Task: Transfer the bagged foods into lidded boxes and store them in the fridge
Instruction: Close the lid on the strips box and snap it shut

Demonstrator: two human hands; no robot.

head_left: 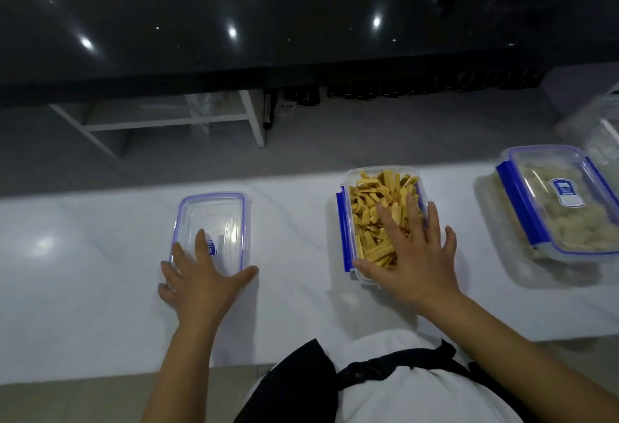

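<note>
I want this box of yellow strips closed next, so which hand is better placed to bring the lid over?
The left hand: it already rests spread on the loose lid. The right hand lies flat on the yellow strips in the open box.

Blue labels on the loose lid (214, 221) and closed box (562, 201) are unreadable.

Dim, glare spots, warped edges
</note>
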